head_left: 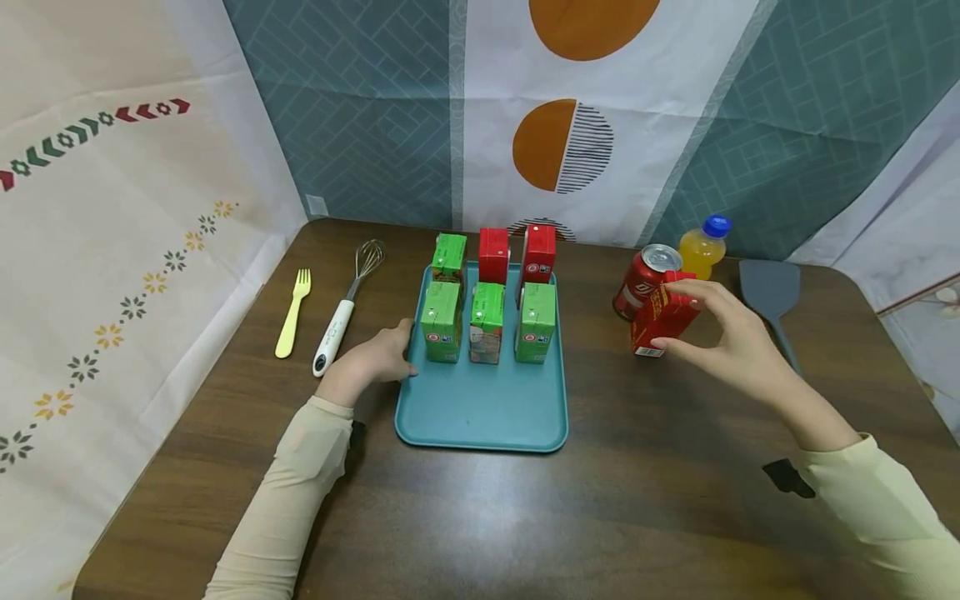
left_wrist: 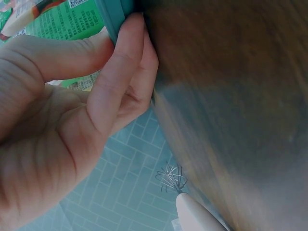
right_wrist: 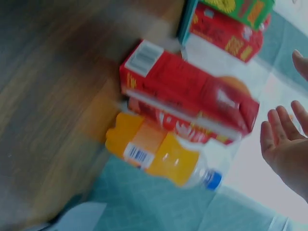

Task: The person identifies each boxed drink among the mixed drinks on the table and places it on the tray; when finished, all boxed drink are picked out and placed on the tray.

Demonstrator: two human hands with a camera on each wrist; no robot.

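Observation:
My left hand (head_left: 388, 353) grips the left rim of a teal tray (head_left: 480, 417); in the left wrist view its thumb and fingers (left_wrist: 113, 82) pinch the tray edge (left_wrist: 111, 19). Several green juice cartons (head_left: 487, 312) and two red ones (head_left: 493, 254) stand on the tray's far half. At the right, another red drink carton (right_wrist: 187, 86) stands on the table. Beside it is my right hand (head_left: 720, 333), thumb and fingers spread apart; in the right wrist view the fingers (right_wrist: 281, 125) are clear of the carton's top.
Behind the right-hand carton stand a red soda can (head_left: 637, 283) and an orange drink bottle (head_left: 701, 248) with a blue cap. A grey spatula (head_left: 770, 287) lies farther right. Left of the tray lie a whisk (head_left: 337, 325) and a yellow fork (head_left: 293, 312). Fabric-covered walls border the wooden table (head_left: 480, 533).

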